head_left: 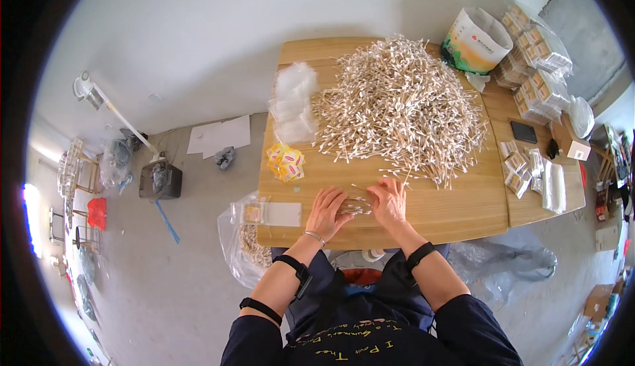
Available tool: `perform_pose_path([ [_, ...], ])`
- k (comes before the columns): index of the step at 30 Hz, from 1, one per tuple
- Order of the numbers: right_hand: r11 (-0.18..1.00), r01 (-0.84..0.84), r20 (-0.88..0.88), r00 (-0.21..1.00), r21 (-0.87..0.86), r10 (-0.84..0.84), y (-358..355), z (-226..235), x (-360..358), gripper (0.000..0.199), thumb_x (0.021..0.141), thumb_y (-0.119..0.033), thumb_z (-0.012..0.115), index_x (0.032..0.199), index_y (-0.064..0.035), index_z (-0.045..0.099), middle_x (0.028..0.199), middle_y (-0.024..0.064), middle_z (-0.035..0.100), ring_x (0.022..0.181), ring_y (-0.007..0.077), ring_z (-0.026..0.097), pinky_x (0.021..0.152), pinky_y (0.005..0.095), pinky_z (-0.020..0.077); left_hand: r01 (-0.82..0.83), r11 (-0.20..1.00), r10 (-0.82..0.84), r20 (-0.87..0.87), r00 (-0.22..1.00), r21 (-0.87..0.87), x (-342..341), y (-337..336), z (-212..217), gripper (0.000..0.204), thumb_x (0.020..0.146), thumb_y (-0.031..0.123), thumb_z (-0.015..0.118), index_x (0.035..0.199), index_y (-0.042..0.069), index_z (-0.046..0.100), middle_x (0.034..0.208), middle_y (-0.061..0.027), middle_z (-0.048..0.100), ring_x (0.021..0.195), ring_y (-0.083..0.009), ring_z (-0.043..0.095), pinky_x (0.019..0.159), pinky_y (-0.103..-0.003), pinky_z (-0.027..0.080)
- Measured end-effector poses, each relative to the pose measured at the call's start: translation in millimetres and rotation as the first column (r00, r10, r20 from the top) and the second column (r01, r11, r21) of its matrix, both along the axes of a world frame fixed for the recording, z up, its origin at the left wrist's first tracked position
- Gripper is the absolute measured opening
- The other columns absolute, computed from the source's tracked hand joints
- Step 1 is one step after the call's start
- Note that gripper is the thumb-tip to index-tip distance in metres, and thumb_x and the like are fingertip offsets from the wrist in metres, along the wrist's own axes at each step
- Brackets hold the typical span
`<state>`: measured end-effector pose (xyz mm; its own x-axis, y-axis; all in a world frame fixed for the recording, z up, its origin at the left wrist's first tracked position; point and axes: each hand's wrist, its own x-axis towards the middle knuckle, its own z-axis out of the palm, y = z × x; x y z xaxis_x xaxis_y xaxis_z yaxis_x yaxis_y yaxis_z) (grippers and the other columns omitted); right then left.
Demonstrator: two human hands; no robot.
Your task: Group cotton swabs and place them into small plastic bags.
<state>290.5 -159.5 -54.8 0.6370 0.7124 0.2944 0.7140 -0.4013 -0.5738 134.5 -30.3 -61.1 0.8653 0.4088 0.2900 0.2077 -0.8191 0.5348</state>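
A small bunch of cotton swabs (357,206) lies on the wooden table near its front edge, between my two hands. My left hand (324,211) is curled around the left end of the bunch, thumb along its near side. My right hand (390,202) is closed at the bunch's right side, and a single swab sticks out leftward from its thumb and fingertips. Just beyond my hands rises a big heap of loose cotton swabs (403,108). Left of the heap are clear plastic bags (294,101) and yellow-and-white printed cards (286,162).
A packed bag (254,212) and white strip (284,214) lie at the table's left front. At the right are a white-green bucket (477,39), stacked packs (542,95), a phone (524,132) and a cardboard box (569,140). A plastic sack (241,244) hangs by the left edge.
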Motion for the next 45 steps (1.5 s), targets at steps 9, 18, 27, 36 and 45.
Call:
perform_pose_path([
  [9, 0.995, -0.097, -0.051, 0.994, 0.022, 0.098, 1.2, 5.7, -14.8, 0.011, 0.072, -0.007, 0.066, 0.083, -0.0086, 0.066, 0.093, 0.009, 0.056, 0.094, 0.0325, 0.05, 0.082, 0.0428, 0.0426, -0.109, 0.975, 0.103, -0.042, 0.994, -0.193, -1.7, -3.4, 3.1, 0.066, 0.068, 0.028, 0.079, 0.123, 0.009, 0.049, 0.122, -0.0125, 0.053, 0.121, -0.0374, 0.042, 0.102, -0.046, 0.036],
  [18, 0.996, -0.087, -0.133, 0.987, 0.012, 0.088, 0.1, 5.2, -13.0, 0.013, 0.072, -0.008, 0.066, 0.085, -0.0053, 0.064, 0.095, 0.0116, 0.056, 0.096, 0.0343, 0.051, 0.084, 0.0422, 0.0445, -0.084, 0.989, 0.085, 0.001, 0.996, -0.121, -0.5, -2.9, -0.3, 0.064, 0.069, 0.034, 0.078, 0.12, 0.005, 0.052, 0.117, -0.0143, 0.054, 0.114, -0.0361, 0.046, 0.099, -0.044, 0.038],
  [27, 0.986, -0.135, -0.12, 0.985, -0.093, 0.123, -5.6, 4.4, -8.6, 0.013, 0.077, -0.005, 0.062, 0.089, -0.0041, 0.06, 0.096, 0.0144, 0.053, 0.098, 0.0345, 0.05, 0.086, 0.0429, 0.0442, -0.061, 0.988, 0.065, 0.025, 0.998, -0.143, -0.1, -2.0, -1.4, 0.063, 0.067, 0.029, 0.079, 0.12, 0.008, 0.052, 0.117, -0.0123, 0.054, 0.115, -0.0356, 0.045, 0.1, -0.045, 0.037],
  [36, 0.964, -0.238, -0.042, 0.971, -0.12, 0.235, -8.7, 2.2, -2.8, 0.015, 0.077, -0.007, 0.061, 0.091, -0.0038, 0.057, 0.1, 0.0147, 0.05, 0.097, 0.0346, 0.051, 0.085, 0.0438, 0.0446, -0.062, 0.991, 0.064, 0.014, 0.998, -0.115, 0.0, -3.7, 1.8, 0.062, 0.069, 0.03, 0.078, 0.121, 0.008, 0.053, 0.121, -0.0107, 0.053, 0.118, -0.0334, 0.044, 0.101, -0.044, 0.037],
  [45, 0.93, -0.287, 0.01, 0.955, -0.229, 0.297, -7.4, 3.1, -1.5, 0.013, 0.081, -0.009, 0.059, 0.091, -0.0027, 0.055, 0.098, 0.0165, 0.051, 0.1, 0.0342, 0.051, 0.086, 0.043, 0.0439, -0.063, 0.99, 0.06, -0.027, 0.998, -0.128, 0.1, -2.5, 1.1, 0.062, 0.07, 0.031, 0.077, 0.122, 0.008, 0.052, 0.123, -0.01, 0.053, 0.121, -0.0334, 0.042, 0.103, -0.044, 0.035],
])
